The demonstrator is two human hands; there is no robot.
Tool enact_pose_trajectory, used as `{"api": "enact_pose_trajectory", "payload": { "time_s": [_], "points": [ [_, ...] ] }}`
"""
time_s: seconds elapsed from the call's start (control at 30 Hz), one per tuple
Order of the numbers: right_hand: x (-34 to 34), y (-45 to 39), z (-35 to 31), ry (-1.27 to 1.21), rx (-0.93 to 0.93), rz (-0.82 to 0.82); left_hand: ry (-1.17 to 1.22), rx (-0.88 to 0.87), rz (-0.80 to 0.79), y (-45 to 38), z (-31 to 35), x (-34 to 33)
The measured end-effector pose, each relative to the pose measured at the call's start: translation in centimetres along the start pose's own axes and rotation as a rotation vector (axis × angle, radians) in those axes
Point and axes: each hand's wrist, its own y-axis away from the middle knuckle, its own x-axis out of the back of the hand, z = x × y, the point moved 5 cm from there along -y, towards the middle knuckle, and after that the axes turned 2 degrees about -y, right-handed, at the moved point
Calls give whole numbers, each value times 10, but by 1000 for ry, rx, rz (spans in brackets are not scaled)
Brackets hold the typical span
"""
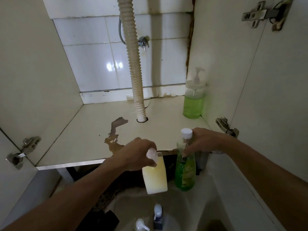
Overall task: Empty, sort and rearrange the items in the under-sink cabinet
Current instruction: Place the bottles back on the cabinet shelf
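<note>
I've got a bottle in each hand, both held just in front of the cabinet floor's (pixel 80 130) front edge; my left hand (pixel 136 154) is curled around the top of the pale yellow bottle (pixel 155 175), fingers wrapped over its white cap end, so it hangs below the grip; my right hand (pixel 200 140) pinches the neck of the green dish-soap bottle (pixel 185 172) just under its white screw cap (pixel 186 132), body dangling upright; gripping high like this looks like the easy way to lift tall bottles out or in without tipping them.

Inside, only the green pump dispenser (pixel 194 100) stands, tucked in the back right corner against the side wall; my guess is it's parked there deliberately, clear of the corrugated drain hose (pixel 133 60) that drops through a hole mid-floor; a brown stain (pixel 115 132) spreads on the bare floor left of the hose.

Below my arms, on the ground outside, a dark blue pump bottle (pixel 157 217) and a clear pump bottle (pixel 140 225) sit close together; likely staged for sorting.

Can't tell from here whether these two are coming out or going back; the near-bare cabinet suggests emptying is almost done or restocking has just started.
</note>
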Motion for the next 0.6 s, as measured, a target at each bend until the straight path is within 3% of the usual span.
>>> {"api": "enact_pose_trajectory", "payload": {
  "time_s": [0.2,0.33,0.43,0.6],
  "points": [
    [51,-4,-5,-133,-35,285,71,63,165,-18,-5,74],
    [64,-8,-5,-202,-50,517,108,64,277,-45,-7,88],
    [68,-25,-7,-184,-66,667,145,103,288,-76,-11,80],
    [83,-80,-9,-155,-45,776,80,169,256,-132,-32,70]
  ]
}}
